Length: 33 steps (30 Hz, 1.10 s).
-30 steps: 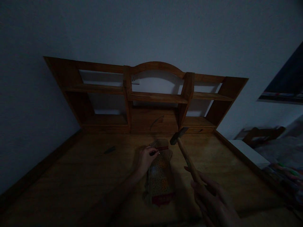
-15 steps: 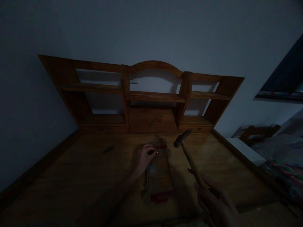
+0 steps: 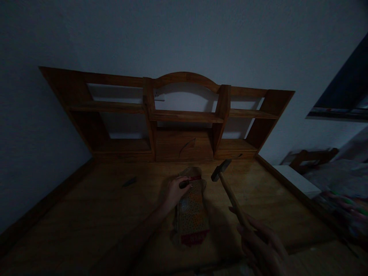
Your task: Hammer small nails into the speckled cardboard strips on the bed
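Shelf [image 3: 186,116] behind counter [image 3: 273,199]. R hand [image 3: 263,243] grips hammer [image 3: 229,191] diag., head fwd-L; L hand [image 3: 175,191] pinches shiny bit [image 3: 191,186] over packet [image 3: 193,212].

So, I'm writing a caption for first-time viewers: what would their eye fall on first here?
Probably the wooden shelf unit with its arched middle, at the back of the desk. Next, the hammer in the right hand, and left of it the speckled, red-banded item, with the left hand at its far end.
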Motion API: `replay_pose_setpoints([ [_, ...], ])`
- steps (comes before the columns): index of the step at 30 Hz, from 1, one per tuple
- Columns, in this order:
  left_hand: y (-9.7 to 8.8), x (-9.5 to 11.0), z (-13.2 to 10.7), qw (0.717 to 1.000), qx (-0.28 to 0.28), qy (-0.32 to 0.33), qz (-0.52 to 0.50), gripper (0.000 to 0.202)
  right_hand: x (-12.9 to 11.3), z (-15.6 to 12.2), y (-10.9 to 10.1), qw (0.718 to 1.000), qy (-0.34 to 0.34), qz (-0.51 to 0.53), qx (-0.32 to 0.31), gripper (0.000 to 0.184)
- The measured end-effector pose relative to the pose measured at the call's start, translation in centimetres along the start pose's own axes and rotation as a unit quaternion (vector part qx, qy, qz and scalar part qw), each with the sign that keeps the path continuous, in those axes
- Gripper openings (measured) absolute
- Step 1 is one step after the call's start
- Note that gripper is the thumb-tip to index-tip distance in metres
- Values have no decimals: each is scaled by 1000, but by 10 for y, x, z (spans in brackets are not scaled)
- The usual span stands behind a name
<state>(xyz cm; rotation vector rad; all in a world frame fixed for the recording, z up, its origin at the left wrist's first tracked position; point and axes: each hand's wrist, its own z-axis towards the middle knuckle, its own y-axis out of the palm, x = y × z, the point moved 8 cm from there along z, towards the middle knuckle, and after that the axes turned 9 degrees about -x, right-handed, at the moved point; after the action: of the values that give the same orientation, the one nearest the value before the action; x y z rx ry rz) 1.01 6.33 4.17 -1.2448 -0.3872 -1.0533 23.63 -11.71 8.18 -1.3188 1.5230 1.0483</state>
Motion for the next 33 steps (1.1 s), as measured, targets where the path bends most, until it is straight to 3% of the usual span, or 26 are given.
replay_pose_setpoints([
  [9, 3, 6, 0, 999, -31, 8, 21, 25, 7, -1, -18, 998, -16, -13, 57, 58],
  [17, 2, 4, 0, 999, -33, -10, 18, 25, 8, 1, -13, 999, -13, 8, 38, 62],
  [24, 1, -3, 0, 1000, -8, -11, 2, 17, 5, 3, -4, 999, -4, 39, 17, 64],
  [30, -4, -3, 0, 1000, 27, 9, 11, 12, -3, 9, 22, 997, -6, 58, -49, 59],
  [33, -5, -1, 1, 999, 30, 14, 20, 13, -4, 13, 32, 997, -20, 60, -53, 58],
])
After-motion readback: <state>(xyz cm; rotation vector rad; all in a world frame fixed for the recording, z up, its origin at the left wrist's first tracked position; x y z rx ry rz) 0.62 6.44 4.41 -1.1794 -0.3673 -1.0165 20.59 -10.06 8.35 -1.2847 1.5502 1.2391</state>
